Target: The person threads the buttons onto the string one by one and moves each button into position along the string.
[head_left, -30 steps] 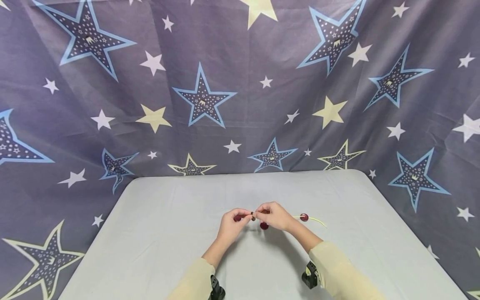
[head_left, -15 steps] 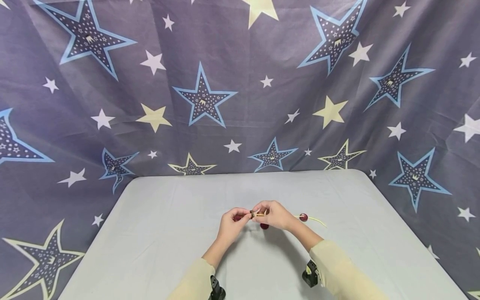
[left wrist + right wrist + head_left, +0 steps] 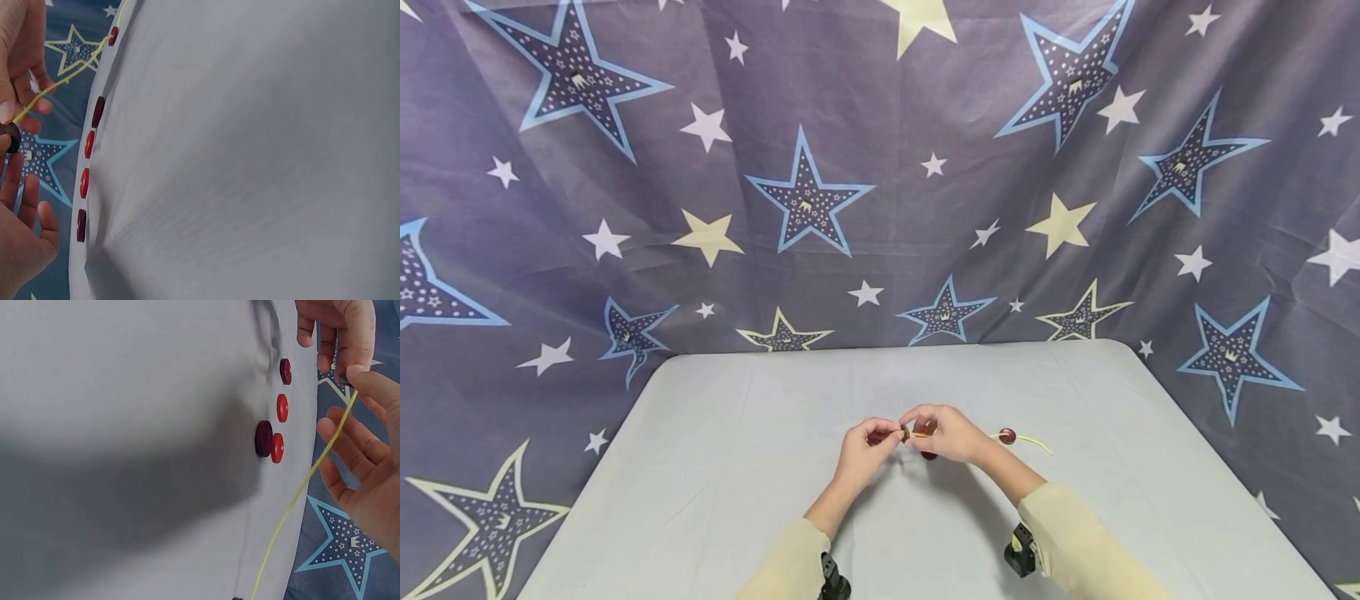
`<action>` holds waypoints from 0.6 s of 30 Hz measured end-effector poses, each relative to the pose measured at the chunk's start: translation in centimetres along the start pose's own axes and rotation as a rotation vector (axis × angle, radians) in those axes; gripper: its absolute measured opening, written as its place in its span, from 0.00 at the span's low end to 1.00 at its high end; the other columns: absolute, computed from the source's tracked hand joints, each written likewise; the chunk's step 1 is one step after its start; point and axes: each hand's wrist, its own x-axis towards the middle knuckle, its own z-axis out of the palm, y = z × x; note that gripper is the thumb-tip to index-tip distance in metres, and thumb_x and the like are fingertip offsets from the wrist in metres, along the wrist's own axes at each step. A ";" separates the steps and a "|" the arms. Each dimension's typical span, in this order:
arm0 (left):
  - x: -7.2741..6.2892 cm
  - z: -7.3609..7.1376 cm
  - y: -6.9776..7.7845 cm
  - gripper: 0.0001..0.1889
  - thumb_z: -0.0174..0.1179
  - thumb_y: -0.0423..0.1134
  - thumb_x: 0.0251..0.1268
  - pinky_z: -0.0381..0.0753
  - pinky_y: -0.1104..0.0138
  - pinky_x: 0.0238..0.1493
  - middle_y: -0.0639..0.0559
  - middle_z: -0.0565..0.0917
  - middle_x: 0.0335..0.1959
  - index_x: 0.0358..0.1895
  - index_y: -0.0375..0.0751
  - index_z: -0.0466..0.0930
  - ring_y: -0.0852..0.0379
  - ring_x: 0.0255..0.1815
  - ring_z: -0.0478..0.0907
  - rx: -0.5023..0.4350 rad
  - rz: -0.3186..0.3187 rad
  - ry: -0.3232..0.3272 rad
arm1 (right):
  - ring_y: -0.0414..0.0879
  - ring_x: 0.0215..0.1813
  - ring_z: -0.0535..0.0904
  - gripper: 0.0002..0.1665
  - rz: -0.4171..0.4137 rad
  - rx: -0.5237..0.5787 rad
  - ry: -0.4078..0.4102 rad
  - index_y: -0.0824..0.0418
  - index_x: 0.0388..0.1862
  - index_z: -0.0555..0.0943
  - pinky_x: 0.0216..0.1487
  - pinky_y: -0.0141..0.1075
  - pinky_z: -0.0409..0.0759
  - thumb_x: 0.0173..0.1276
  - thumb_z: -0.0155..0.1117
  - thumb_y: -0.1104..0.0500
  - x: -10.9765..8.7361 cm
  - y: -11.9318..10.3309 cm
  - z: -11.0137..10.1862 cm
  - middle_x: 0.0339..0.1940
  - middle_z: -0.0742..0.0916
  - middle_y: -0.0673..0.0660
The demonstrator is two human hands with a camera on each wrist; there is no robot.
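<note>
My left hand (image 3: 863,450) pinches a dark brown button (image 3: 11,139) between thumb and fingertips, held up above the table. My right hand (image 3: 951,432) pinches a yellow string (image 3: 300,487) close against that button. The fingertips of both hands almost meet there and cover part of the button. From the right fingers the string runs down to the right, past a dark red button (image 3: 1007,436) on the table, and its end lies beyond it. How far the string passes through the brown button I cannot tell.
Behind and below the hands, red buttons (image 3: 282,407) and dark red buttons (image 3: 264,439) lie flat on the grey tabletop (image 3: 737,483). A star-patterned curtain (image 3: 880,217) hangs along the table's far edge. Black wrist mounts (image 3: 1021,550) sit at both sleeves.
The brown button has turned slightly in the left fingers. The right fingertips opened a short stretch of string beside it, then shifted slightly around the button. The arms stay nearly still.
</note>
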 end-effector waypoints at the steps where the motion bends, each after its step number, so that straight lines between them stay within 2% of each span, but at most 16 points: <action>1: 0.0 0.0 0.0 0.06 0.62 0.28 0.57 0.73 0.76 0.33 0.34 0.84 0.34 0.35 0.27 0.81 0.58 0.30 0.76 0.000 0.001 -0.001 | 0.42 0.33 0.76 0.15 -0.003 -0.002 0.000 0.59 0.46 0.81 0.34 0.30 0.74 0.58 0.67 0.60 0.0 0.0 0.0 0.29 0.83 0.54; 5: -0.1 0.0 0.1 0.06 0.62 0.29 0.57 0.73 0.75 0.33 0.35 0.84 0.34 0.35 0.28 0.81 0.58 0.30 0.76 0.006 -0.003 -0.007 | 0.46 0.36 0.77 0.14 -0.016 -0.037 0.005 0.59 0.44 0.82 0.35 0.30 0.73 0.58 0.67 0.59 0.0 0.0 0.0 0.31 0.83 0.54; 10: -0.2 0.1 0.0 0.06 0.63 0.30 0.56 0.74 0.73 0.35 0.36 0.84 0.34 0.35 0.29 0.82 0.60 0.30 0.76 0.024 -0.013 -0.008 | 0.56 0.40 0.79 0.13 -0.060 -0.095 0.001 0.61 0.42 0.81 0.37 0.31 0.75 0.57 0.68 0.60 -0.1 0.0 -0.1 0.36 0.84 0.61; 18: -0.1 0.1 -0.1 0.06 0.63 0.29 0.56 0.73 0.75 0.33 0.35 0.84 0.34 0.35 0.28 0.82 0.62 0.29 0.75 0.022 -0.012 -0.009 | 0.56 0.42 0.79 0.13 -0.021 -0.127 0.001 0.59 0.41 0.81 0.37 0.31 0.74 0.57 0.69 0.58 -0.2 0.2 -0.3 0.40 0.85 0.59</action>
